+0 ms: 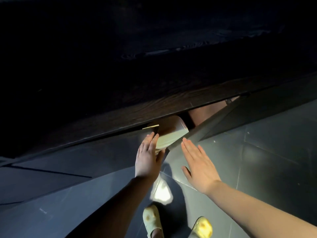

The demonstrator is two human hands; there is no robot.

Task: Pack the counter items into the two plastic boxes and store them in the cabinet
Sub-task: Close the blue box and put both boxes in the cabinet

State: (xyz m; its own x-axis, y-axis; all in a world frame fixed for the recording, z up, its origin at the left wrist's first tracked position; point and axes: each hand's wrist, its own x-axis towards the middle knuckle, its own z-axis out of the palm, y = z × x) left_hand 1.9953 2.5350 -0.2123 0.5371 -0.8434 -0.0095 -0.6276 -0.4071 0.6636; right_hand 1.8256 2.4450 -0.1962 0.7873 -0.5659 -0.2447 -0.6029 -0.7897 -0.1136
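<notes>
A dark wooden counter (120, 103) fills the upper and left parts of the frame, its front edge running on a slant from lower left to upper right. Below that edge, in the middle of the frame, the cabinet (202, 121) stands partly open, and a pale plastic box (169, 136) sits in the gap with its rounded corner showing (what it holds cannot be made out in this dim light). The left hand (148, 157), just left of centre, has straight fingers laid flat against the near left side of the box. To its right the right hand (199, 164) is spread flat, fingers straight and close together, fingertips (185, 141) touching the dark cabinet door (214, 124) that angles out toward the right. Along the bottom, on the grey tiled floor (274, 160), two pale slippers (152, 222) show between the forearms, beside a bright patch of reflected light.
</notes>
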